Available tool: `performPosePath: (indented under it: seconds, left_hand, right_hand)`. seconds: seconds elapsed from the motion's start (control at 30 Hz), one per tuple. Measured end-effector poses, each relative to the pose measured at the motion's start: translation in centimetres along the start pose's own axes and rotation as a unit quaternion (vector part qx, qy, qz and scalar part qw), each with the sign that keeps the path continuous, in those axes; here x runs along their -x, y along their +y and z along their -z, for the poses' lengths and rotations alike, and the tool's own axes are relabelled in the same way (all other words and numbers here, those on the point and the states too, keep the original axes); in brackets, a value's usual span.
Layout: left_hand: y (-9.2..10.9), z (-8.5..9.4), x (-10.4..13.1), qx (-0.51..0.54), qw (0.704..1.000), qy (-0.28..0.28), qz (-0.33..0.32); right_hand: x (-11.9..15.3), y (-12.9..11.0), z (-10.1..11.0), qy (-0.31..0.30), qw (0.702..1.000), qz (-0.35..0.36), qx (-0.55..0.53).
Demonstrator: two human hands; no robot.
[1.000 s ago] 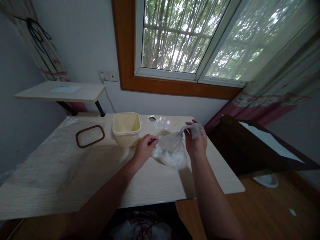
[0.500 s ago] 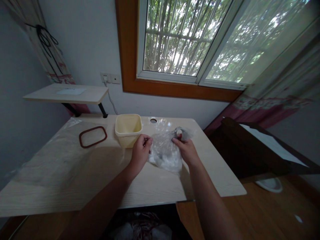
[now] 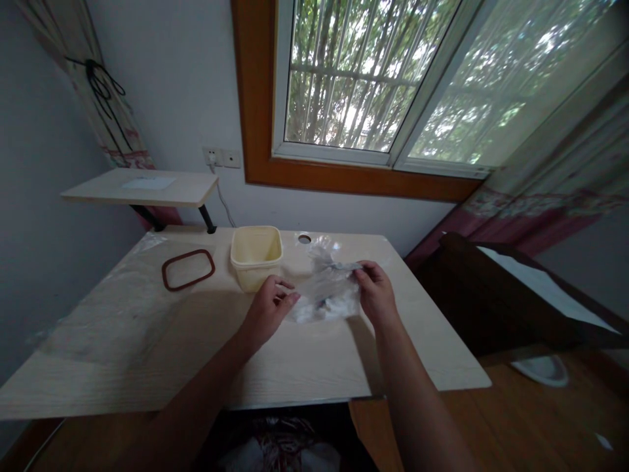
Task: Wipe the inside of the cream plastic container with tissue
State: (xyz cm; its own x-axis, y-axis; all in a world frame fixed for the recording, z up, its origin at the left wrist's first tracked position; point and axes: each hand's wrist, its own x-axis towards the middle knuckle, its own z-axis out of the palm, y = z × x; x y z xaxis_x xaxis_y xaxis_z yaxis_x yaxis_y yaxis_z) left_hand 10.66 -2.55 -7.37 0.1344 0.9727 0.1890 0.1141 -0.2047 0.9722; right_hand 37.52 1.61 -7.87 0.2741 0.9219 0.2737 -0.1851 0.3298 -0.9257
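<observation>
A crumpled clear plastic bag [image 3: 327,298] is spread between my hands above the table, with something whitish and a small dark spot showing through its lower part. My right hand [image 3: 377,292] grips the bag's gathered upper right edge between thumb and fingers. At the left edge, my left hand [image 3: 269,305] pinches the film with thumb and forefinger; the exact contact is hard to see. Just behind my left hand stands a cream plastic container [image 3: 256,269], open at the top. A reddish-brown rectangular ring [image 3: 189,269] lies flat on the table farther left.
Clear plastic sheeting [image 3: 105,321] covers the left part of the pale wooden table [image 3: 304,373]. A raised shelf [image 3: 142,187] with a paper on it stands at the back left. The table has a cable hole [image 3: 304,239]. Dark furniture [image 3: 491,295] stands to the right.
My right hand has shifted to the right and now holds the bag's gathered edge stretched sideways. My left hand has dropped slightly and moved left. The bag looks flatter.
</observation>
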Motion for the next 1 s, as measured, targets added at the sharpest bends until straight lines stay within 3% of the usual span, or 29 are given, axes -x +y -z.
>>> performPosePath:
  seconds: [0.17, 0.27, 0.33, 0.53, 0.67, 0.83, 1.0]
  left_hand:
    - [2.1, -1.0, -1.7, -0.125, 0.986, -0.082, -0.078]
    - [3.3, -2.2, -3.0, -0.184, 0.97, -0.072, -0.14]
    - [3.9, -2.8, -3.6, -0.185, 0.971, -0.042, -0.145]
    - [4.3, -2.3, -4.4, -0.028, 0.997, 0.007, -0.075]
    - [3.8, -1.4, -4.4, 0.07, 0.995, 0.044, -0.048]
    - [3.6, -1.3, -4.1, 0.004, 0.999, -0.005, -0.046]
    - [4.5, -1.6, -4.3, -0.131, 0.979, 0.003, -0.153]
  right_hand:
    - [0.6, 0.0, -0.7, -0.083, 0.995, -0.011, 0.056]
    - [1.1, -0.6, -1.7, -0.114, 0.988, 0.03, 0.103]
    - [1.5, -1.2, -2.2, -0.123, 0.981, 0.063, 0.135]
    - [2.1, -2.2, -2.0, -0.1, 0.977, 0.081, 0.168]
    - [2.1, -2.0, -1.4, -0.063, 0.981, 0.087, 0.159]
    - [2.0, -2.0, -2.2, -0.03, 0.98, 0.093, 0.172]
    - [2.2, -2.8, -3.4, -0.058, 0.965, 0.123, 0.222]
